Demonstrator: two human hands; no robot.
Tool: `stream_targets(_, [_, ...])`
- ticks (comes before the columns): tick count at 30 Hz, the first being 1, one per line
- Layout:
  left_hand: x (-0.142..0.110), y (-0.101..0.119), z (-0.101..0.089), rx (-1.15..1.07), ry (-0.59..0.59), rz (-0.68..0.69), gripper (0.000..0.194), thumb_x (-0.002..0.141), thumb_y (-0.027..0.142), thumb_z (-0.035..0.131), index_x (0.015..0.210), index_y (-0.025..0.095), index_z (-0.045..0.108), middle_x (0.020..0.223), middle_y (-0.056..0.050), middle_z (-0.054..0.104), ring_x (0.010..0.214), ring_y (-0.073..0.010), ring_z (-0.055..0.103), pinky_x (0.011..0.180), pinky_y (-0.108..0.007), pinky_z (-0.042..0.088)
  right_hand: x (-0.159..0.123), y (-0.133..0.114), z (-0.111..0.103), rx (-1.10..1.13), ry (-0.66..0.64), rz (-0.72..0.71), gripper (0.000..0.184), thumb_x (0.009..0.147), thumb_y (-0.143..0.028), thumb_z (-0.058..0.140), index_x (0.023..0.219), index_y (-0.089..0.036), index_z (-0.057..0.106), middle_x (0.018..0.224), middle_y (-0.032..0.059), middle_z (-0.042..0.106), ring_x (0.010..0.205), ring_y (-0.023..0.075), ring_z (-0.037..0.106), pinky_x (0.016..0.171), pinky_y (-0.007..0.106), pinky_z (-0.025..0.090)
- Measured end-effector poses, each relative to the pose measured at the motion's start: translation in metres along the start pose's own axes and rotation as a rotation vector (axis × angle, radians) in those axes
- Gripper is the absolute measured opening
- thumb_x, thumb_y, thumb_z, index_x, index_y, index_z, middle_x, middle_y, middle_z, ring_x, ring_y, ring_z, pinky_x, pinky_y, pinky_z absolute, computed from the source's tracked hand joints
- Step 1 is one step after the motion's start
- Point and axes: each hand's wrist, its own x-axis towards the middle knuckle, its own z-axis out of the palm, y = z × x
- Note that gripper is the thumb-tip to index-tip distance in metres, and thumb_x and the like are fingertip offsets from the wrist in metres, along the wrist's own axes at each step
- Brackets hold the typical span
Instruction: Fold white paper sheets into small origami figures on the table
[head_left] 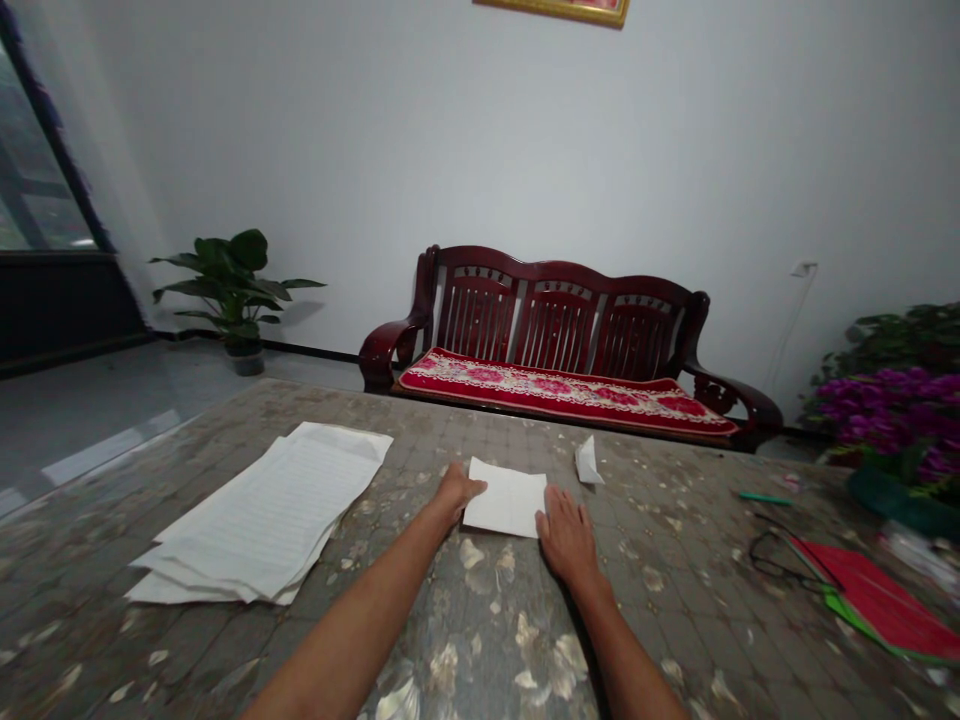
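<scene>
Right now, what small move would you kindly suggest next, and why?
Perhaps press the white rectangular paper flat: the left hand holds its left edge, the right hand is at its right, and its shadowed near edge looks slightly raised.

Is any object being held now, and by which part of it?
The white paper rectangle: the left grip holds its left edge, thumb on top; the right grip touches its right edge.

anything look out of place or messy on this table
Nothing looks spilled or broken. The stack of lined sheets on the left is untidy, its edges fanned out instead of squared. A small white paper piece, seemingly folded, stands up beyond the right hand, well apart from the stack.
</scene>
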Motion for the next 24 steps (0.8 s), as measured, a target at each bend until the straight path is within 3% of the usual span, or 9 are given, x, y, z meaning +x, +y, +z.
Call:
stream_targets(3, [-0.009, 0.009, 0.001, -0.007, 0.033, -0.043, 0.033, 0.073, 0.005, 0.063, 0.105, 0.010, 0.063, 0.089, -0.008, 0.074, 0.075, -0.0202, 0.070, 0.067, -0.030, 0.055, 0.001, 0.002, 0.003, 0.024, 0.021, 0.002, 0.056, 0.095, -0.033, 0.032, 0.147, -0.014, 0.038, 0.152, 0.0122, 0.039, 0.142, 0.0286, 0.031, 0.115, 0.051, 0.020])
stream_targets(7, [-0.023, 0.026, -0.012, 0.066, 0.205, -0.012, 0.026, 0.083, 0.014, 0.056, 0.107, 0.015, 0.064, 0.104, -0.010, 0.070, 0.096, -0.0240, 0.065, 0.085, -0.036, 0.051, 0.001, 0.007, 0.006, 0.108, 0.159, -0.022, 0.059, 0.094, -0.033, 0.036, 0.149, -0.013, 0.033, 0.151, 0.0146, 0.039, 0.140, 0.0266, 0.035, 0.115, 0.045, 0.026])
stream_targets(8, [-0.027, 0.030, -0.016, 0.112, 0.275, 0.029, 0.026, 0.086, 0.016, 0.053, 0.110, 0.018, 0.064, 0.109, -0.009, 0.068, 0.103, -0.0246, 0.062, 0.091, -0.037, 0.048, 0.001, 0.008, 0.006, 0.139, 0.223, -0.041, 0.060, 0.093, -0.033, 0.037, 0.149, -0.013, 0.031, 0.152, 0.0147, 0.038, 0.140, 0.0256, 0.035, 0.114, 0.043, 0.028])
stream_targets(10, [-0.038, 0.036, -0.024, 0.359, 0.371, 0.277, 0.029, 0.089, 0.014, 0.047, 0.108, 0.023, 0.067, 0.105, -0.007, 0.067, 0.104, -0.0241, 0.058, 0.093, -0.037, 0.045, -0.002, 0.010, 0.005, 0.205, 0.365, -0.088, 0.062, 0.093, -0.033, 0.039, 0.151, -0.013, 0.027, 0.152, 0.0146, 0.037, 0.140, 0.0243, 0.033, 0.113, 0.043, 0.031])
stream_targets(12, [-0.051, 0.038, -0.026, 0.567, 0.316, 0.509, 0.034, 0.090, 0.011, 0.045, 0.108, 0.029, 0.068, 0.100, -0.005, 0.067, 0.097, -0.0228, 0.057, 0.088, -0.036, 0.044, -0.006, 0.010, 0.002, 0.261, 0.476, -0.134, 0.064, 0.093, -0.033, 0.041, 0.151, -0.015, 0.024, 0.151, 0.0142, 0.038, 0.140, 0.0238, 0.034, 0.112, 0.044, 0.033])
stream_targets(14, [-0.063, 0.037, -0.021, 0.702, 0.234, 0.646, 0.031, 0.093, 0.014, 0.046, 0.109, 0.031, 0.067, 0.099, -0.004, 0.067, 0.092, -0.0225, 0.055, 0.083, -0.035, 0.043, -0.011, 0.007, -0.003, 0.291, 0.502, -0.180, 0.064, 0.092, -0.032, 0.044, 0.151, -0.017, 0.025, 0.150, 0.0136, 0.040, 0.138, 0.0238, 0.036, 0.110, 0.043, 0.037])
stream_targets(20, [-0.085, 0.027, 0.013, 0.885, 0.044, 0.676, 0.017, 0.094, 0.020, 0.050, 0.099, 0.024, 0.065, 0.094, -0.006, 0.063, 0.089, -0.0229, 0.053, 0.076, -0.034, 0.042, -0.020, -0.005, -0.016, 0.261, 0.251, -0.391, 0.060, 0.086, -0.018, 0.046, 0.145, -0.025, 0.042, 0.149, 0.0067, 0.043, 0.129, 0.0203, 0.049, 0.102, 0.034, 0.046])
stream_targets(24, [-0.085, 0.027, 0.014, 0.839, -0.142, 0.735, 0.019, 0.093, 0.024, 0.051, 0.109, 0.023, 0.063, 0.100, -0.007, 0.064, 0.094, -0.0232, 0.055, 0.080, -0.035, 0.044, -0.017, -0.005, -0.012, 0.239, 0.183, -0.487, 0.045, 0.086, -0.015, 0.046, 0.127, -0.025, 0.062, 0.135, 0.0057, 0.059, 0.118, 0.0182, 0.058, 0.100, 0.033, 0.047])
